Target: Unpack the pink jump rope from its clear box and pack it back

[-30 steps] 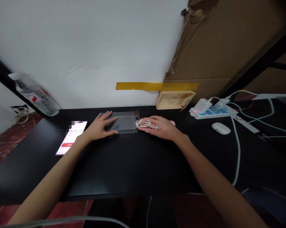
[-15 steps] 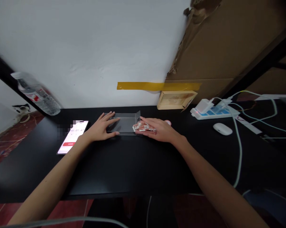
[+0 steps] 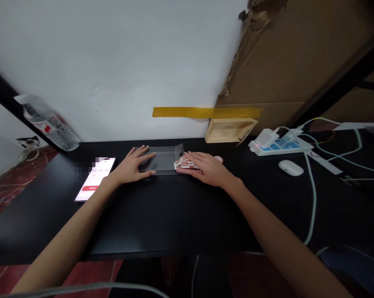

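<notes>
A clear plastic box lies on its side on the black table, its flap standing up at the right end. My left hand grips the left part of the box, thumb along the near edge and fingers across the top. At the open right end, my right hand covers a bunch of thin pink sticks with white ends. The white tips reach the mouth of the box. Part of the bunch is hidden under the palm, and a round pink-and-white end shows behind the hand.
A phone showing a timer lies left of the box, and a plastic bottle leans farther back. A shallow wooden tray stands against the wall. To the right are a power strip, a white earbud case and loose cables.
The right hand and the bunch have shifted slightly at the box's open end. The box has tilted up a little, and the left hand keeps its hold.
</notes>
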### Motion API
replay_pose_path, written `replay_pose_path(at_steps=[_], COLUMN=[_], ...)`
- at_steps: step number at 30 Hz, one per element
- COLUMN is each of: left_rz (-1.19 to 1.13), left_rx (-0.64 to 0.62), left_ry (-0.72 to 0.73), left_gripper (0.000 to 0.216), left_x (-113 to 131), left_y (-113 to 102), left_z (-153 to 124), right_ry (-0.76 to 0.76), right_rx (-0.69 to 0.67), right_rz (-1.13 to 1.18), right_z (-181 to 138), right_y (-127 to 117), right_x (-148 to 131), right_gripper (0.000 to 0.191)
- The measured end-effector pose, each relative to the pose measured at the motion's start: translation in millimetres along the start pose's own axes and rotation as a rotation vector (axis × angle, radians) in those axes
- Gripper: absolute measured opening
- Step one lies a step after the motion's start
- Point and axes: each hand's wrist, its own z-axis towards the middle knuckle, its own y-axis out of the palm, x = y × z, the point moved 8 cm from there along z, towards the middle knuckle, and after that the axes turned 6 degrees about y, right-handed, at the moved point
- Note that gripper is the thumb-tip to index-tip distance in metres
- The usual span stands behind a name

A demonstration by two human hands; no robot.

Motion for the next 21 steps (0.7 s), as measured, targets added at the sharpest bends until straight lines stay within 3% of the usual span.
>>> replay_pose_path(at_steps=[7, 17, 21], left_rz=[0.005, -0.010, -0.011], left_rx=[0.013, 0.012, 0.016], left_ry=[0.053, 0.071, 0.065], left_gripper=[0.074, 0.076, 0.077], left_x=[7.8, 12.5, 12.4], left_y=[0.2, -0.2, -0.5], left_z=[1.1, 1.9, 2.1], right_ry=[0.087, 0.012, 0.194], right_rx=[-0.064, -0.025, -0.030], right_rz=[-0.056, 0.107, 0.073], right_z=[5.0, 7.8, 4.5], right_y=[5.4, -0.9, -8.0], right_x=[-2.2, -5.1, 17.5], right_gripper=[0.062, 0.061, 0.076])
